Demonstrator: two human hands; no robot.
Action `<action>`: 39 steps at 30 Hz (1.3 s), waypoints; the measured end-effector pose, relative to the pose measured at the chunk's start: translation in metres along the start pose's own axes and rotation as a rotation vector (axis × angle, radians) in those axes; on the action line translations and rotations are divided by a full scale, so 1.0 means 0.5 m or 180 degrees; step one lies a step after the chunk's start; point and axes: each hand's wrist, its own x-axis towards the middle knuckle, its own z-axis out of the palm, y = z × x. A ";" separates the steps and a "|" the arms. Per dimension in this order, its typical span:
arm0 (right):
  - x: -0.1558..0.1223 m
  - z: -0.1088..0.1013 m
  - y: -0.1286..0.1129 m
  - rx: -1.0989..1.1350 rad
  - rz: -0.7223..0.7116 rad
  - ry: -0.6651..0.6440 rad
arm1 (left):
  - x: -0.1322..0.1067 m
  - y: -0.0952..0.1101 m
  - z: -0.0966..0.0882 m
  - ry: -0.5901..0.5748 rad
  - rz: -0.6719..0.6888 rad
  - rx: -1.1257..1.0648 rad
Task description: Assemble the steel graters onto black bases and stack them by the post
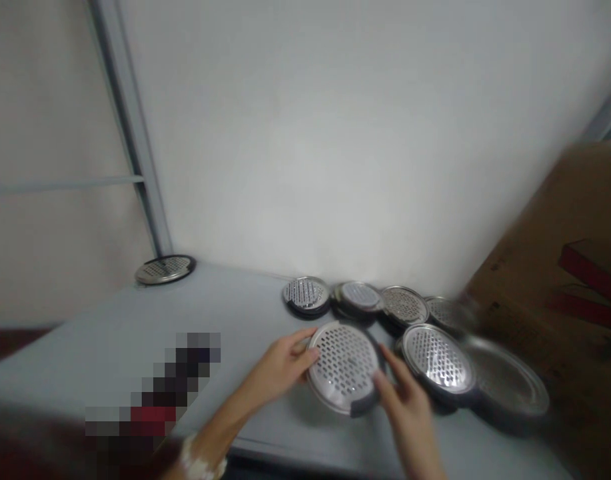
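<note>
Between my two hands is a round metal grater [342, 367] with rows of holes and a black rim piece on its right side. My left hand [290, 360] pinches its left edge, thumb on top. My right hand [402, 390] grips the black rim at the right, with the thumb on the front face. The disc is tilted toward me, raised a little over the grey table [245, 313]. Just right of my right hand lies a stack topped by a similar grater [438, 358].
Along the wall stand more graters: one at the left [306, 295], another beside it [360, 295], a third [404, 305]. A large round metal piece [510, 377] sits at the right, near a cardboard box [575, 267]. A lone grater [165, 269] lies far left by a metal post [135, 133].
</note>
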 end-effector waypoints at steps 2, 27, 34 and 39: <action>0.002 -0.004 -0.010 0.0227 0.0217 -0.0023 | -0.003 0.003 -0.001 -0.0165 -0.0028 -0.0098; 0.077 -0.064 0.092 -0.0891 0.0098 0.0496 | -0.006 -0.066 0.064 0.0389 0.0337 0.2679; 0.081 -0.067 0.123 -0.0873 0.0235 0.0340 | 0.008 -0.101 0.049 0.0046 0.0507 0.2870; 0.079 -0.058 0.124 -0.1357 -0.0448 -0.0087 | 0.014 -0.092 0.014 0.0087 0.0354 0.2943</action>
